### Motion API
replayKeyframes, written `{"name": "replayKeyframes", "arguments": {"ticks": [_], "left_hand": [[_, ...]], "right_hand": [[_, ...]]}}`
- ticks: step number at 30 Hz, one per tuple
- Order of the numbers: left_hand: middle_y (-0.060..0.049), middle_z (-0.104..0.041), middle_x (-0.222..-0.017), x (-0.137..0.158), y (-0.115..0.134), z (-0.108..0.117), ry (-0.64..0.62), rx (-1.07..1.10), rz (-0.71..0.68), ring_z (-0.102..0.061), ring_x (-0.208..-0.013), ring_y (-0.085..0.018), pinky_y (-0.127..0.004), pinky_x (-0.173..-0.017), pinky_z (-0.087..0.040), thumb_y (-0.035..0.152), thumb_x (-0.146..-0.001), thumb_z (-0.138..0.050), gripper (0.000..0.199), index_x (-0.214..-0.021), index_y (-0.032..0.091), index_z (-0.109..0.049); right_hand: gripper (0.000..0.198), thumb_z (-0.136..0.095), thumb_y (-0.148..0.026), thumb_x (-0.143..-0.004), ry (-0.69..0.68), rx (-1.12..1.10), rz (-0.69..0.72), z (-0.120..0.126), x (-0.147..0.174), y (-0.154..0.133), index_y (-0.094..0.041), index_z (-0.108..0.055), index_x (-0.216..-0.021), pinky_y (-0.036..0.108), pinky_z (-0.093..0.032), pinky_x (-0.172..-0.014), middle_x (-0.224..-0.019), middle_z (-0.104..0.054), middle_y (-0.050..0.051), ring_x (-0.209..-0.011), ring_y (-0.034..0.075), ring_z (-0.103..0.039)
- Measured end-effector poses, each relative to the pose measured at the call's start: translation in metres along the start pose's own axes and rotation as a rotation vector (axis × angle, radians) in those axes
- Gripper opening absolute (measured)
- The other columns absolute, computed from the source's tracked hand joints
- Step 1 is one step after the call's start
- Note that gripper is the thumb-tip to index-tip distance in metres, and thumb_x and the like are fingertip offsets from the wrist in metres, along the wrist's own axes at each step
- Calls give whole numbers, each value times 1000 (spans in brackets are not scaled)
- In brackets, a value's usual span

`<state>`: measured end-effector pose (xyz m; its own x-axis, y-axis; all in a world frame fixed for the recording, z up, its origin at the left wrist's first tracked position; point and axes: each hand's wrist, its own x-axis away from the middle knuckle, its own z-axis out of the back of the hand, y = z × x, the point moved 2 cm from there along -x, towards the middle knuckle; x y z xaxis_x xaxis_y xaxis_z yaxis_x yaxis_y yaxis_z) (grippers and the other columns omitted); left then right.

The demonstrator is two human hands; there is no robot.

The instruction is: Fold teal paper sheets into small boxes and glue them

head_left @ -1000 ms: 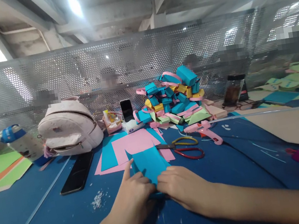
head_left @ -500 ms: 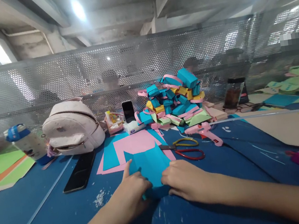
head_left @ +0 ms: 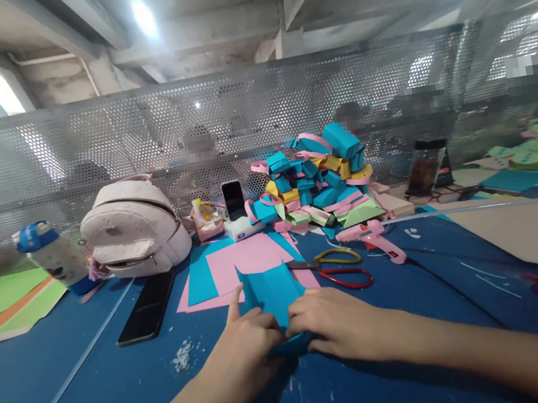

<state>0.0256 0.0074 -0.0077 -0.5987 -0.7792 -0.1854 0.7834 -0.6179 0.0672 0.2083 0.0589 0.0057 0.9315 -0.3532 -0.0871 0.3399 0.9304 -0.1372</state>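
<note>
- Left hand (head_left: 251, 332) and right hand (head_left: 330, 320) have drawn closer together since half a second ago, narrowing the gap along the near edge of a folded blue sheet (head_left: 272, 288), low at the center of the frame.
- Left hand pinches that edge, fingers curled and one finger raised by the sheet's left side; its thumb is mostly hidden. Right hand pinches the near right edge, thumb below. Together they cover much of the sheet's near end.
- Beyond the sheet, at center, pink paper (head_left: 235, 260) lies on the blue surface (head_left: 100, 395); scissors (head_left: 328, 270) crowd the sheet's right side, blades toward it, contact unclear.
- Right of center rests a pink glue gun (head_left: 367, 232), its cord trailing toward the lower right, below a heap of paper pieces (head_left: 319, 180) in blue, yellow, pink and green.
- Left of center, a black phone (head_left: 147, 308) lies flat near white scraps (head_left: 183, 355); behind it stand a pale backpack (head_left: 137, 234) and a bottle (head_left: 58, 260).
- Across the upper frame, a perforated metal screen (head_left: 253, 96) partly obscures people (head_left: 201, 145) behind it.
</note>
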Motion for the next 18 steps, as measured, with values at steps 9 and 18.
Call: {"name": "replayKeyframes", "arguments": {"ticks": [9, 18], "left_hand": [[0, -68, -81, -1, -1, -3, -33, 17, 91, -65, -86, -21, -58, -108, -23, 21, -77, -67, 13, -89, 20, -64], [2, -65, -75, 4, -3, -7, -21, 30, 106, -61, -82, -19, -48, -104, -26, 21, -75, -70, 11, -75, 20, -59]], "right_hand": [[17, -71, -30, -85, 9, 40, -16, -6, -3, -2, -18, -64, -94, 31, -39, -71, -89, -67, 3, -84, 20, -61], [14, -69, -31, -87, -29, 59, -21, -5, -3, -3, -17, -64, -87, 31, -36, -72, -85, -69, 2, -82, 20, -61]]}}
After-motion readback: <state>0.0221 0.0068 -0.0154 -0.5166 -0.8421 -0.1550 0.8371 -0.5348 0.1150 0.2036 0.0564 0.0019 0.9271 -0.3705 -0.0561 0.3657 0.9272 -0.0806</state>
